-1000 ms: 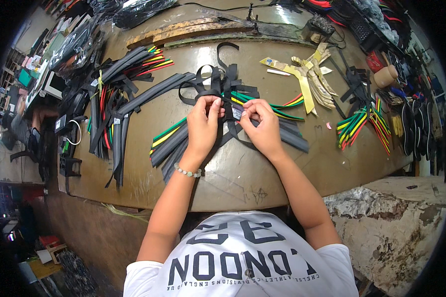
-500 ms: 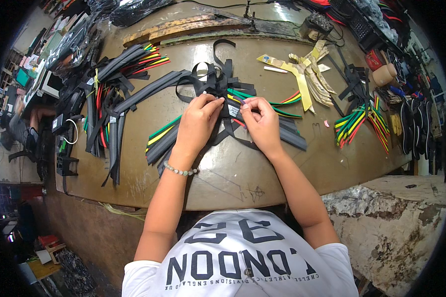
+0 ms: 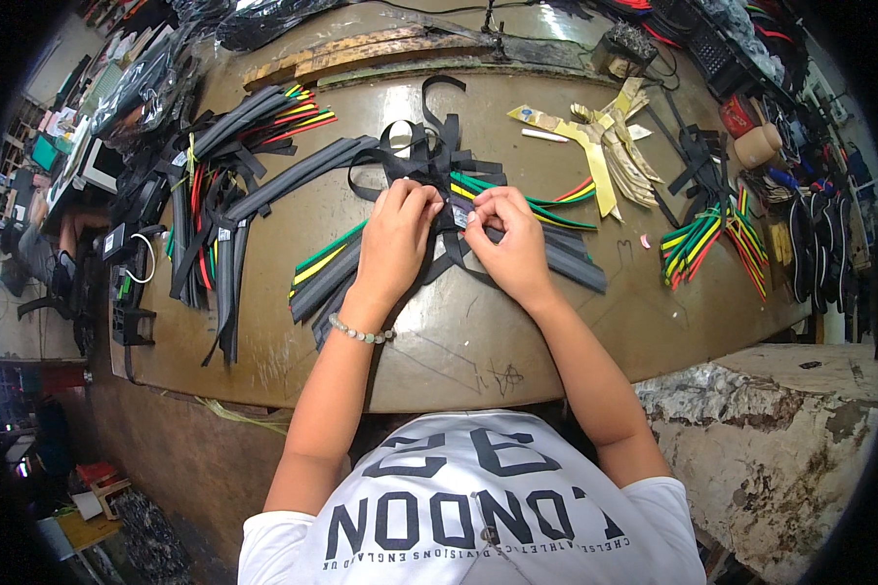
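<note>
Step in hand, seemingly: adjusting black straps [image 3: 447, 156] by white label [image 3: 460, 217], middle of counter [image 3: 595, 336]. Left hand [image 3: 395, 234], right hand [image 3: 512, 244]: grips narrow, cannot tell what's pinched. Next move likely calls for steady fingertips.

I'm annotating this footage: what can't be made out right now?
All in the head view:
What, if anything, the left hand holds: hidden by its fingers.
Whether the right hand grips the white label: too small to tell.
Middle of the grey strips: covered by hands and black straps.
Black plastic bag, far part: cut by top edge.
</note>
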The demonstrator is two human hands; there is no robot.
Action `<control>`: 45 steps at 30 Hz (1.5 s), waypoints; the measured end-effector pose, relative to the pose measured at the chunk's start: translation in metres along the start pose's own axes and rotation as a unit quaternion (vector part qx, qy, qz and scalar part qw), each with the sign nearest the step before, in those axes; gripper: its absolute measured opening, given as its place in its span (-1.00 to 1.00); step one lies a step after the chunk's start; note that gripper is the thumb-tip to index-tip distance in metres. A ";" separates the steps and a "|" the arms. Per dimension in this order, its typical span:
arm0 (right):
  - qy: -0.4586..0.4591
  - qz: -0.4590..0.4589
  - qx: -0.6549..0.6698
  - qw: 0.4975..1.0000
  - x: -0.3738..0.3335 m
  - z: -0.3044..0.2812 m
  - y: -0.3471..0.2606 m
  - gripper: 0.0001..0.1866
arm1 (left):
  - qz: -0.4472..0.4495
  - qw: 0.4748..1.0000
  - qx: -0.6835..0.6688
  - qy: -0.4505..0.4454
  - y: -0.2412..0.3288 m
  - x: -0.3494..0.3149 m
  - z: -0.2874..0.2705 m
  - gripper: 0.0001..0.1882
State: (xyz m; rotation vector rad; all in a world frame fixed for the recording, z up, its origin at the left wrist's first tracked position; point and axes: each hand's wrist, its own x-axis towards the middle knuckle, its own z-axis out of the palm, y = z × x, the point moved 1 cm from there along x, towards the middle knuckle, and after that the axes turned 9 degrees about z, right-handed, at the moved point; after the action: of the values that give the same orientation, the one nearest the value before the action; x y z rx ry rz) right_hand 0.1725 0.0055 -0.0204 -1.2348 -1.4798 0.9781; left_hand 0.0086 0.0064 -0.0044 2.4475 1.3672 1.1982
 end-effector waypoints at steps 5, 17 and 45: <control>0.013 -0.008 0.042 0.999 0.001 0.000 0.000 -0.90 | -0.005 1.000 -0.010 -0.008 0.000 0.000 -0.001 -0.91; 0.014 -0.021 0.005 1.000 0.001 0.003 0.003 -0.89 | -0.083 0.994 -0.075 0.020 -0.009 -0.003 0.002 -0.89; 0.011 0.067 0.135 0.988 0.009 0.000 0.011 -0.76 | -0.227 0.922 0.131 0.285 -0.023 -0.001 -0.083 -0.87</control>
State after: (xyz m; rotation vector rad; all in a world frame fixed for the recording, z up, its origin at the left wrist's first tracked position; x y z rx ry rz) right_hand 0.1750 0.0160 -0.0294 -1.1530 -1.2123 1.2087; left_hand -0.0634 -0.0034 0.0426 1.7870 2.2165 1.7506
